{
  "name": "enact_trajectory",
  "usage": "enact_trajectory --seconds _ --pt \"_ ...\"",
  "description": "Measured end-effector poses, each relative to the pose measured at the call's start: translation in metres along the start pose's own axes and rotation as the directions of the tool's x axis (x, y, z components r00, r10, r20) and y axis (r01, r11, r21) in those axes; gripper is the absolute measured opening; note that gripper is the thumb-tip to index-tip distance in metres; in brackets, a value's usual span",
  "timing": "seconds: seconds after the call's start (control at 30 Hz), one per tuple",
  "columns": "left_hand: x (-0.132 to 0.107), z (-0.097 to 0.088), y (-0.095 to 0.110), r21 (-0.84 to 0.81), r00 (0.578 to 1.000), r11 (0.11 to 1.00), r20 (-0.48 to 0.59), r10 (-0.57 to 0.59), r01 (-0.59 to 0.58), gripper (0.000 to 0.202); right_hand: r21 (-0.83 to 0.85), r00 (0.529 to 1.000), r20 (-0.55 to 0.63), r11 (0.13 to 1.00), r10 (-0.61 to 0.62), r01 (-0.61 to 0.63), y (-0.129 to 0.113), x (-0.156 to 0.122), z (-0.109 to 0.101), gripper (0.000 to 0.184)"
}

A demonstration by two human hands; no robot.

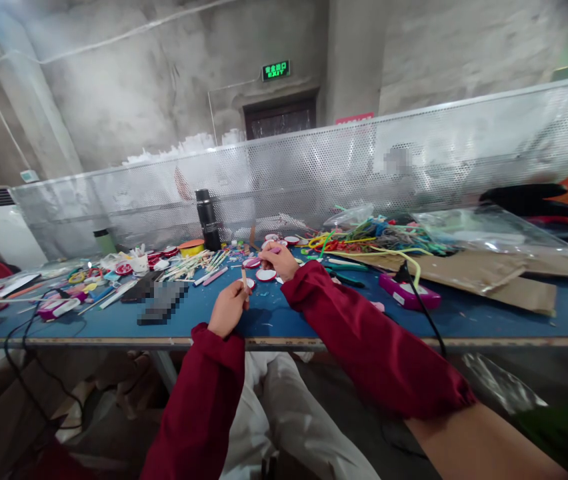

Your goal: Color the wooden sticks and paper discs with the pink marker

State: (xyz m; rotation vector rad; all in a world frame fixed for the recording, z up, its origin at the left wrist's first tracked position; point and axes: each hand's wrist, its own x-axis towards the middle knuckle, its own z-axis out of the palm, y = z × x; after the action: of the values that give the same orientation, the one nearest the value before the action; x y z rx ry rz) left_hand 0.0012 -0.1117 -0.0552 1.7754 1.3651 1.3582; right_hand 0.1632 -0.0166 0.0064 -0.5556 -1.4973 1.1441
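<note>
Black bottle (207,220) beyond left hand (229,308).

The discs (266,275) lie right of the sticks (190,266).

Room above sticks (193,265), black bottle (207,223) beyond

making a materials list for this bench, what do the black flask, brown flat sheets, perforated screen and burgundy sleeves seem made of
Black flask: dark, slightly glossy; perhaps coated metal, though plastic is possible.
Brown flat sheets: matte, stiff, tan, so probably cardboard.
Perforated screen: silvery with a dull shine and rows of holes, likely metal.
Burgundy sleeves: fabric, maybe synthetic, given the soft sheen and folds.
</note>
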Motion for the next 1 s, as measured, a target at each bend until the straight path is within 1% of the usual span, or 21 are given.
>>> enact_trajectory --seconds 0.13,0.4,0.6,0.8,1.0 --pt "-0.0008 -0.0005 0.0024 -0.003 1.0 1.0 0.001 0.015 -0.015 0.016 0.016 1.0 -0.022 1.0 0.002 -0.002 -0.0003 0.0019 -0.0011 0.022" --pt "0.0001 -0.0006 -0.0002 0.015 1.0 1.0 -0.001 0.018 -0.018 0.019 0.008 1.0 0.013 1.0 0.007 -0.007 0.0005 0.001 0.0 0.024" --pt "-0.0002 -0.0009 -0.0006 0.01 1.0 0.999 -0.003 0.03 -0.03 0.02 0.012 1.0 -0.02 1.0 -0.003 0.004 0.0003 0.0018 -0.0005 0.025" --pt "0.0001 -0.0009 -0.0013 0.015 1.0 1.0 -0.004 0.027 -0.027 0.02 0.031 1.0 0.013 0.999 0.014 -0.014 0.0006 0.0012 0.0013 0.026" --pt "-0.0009 -0.0011 0.0002 0.012 1.0 1.0 -0.001 0.028 -0.028 0.02 0.028 1.0 -0.007 1.0 0.014 -0.014 0.0011 0.0016 0.0026 0.028"
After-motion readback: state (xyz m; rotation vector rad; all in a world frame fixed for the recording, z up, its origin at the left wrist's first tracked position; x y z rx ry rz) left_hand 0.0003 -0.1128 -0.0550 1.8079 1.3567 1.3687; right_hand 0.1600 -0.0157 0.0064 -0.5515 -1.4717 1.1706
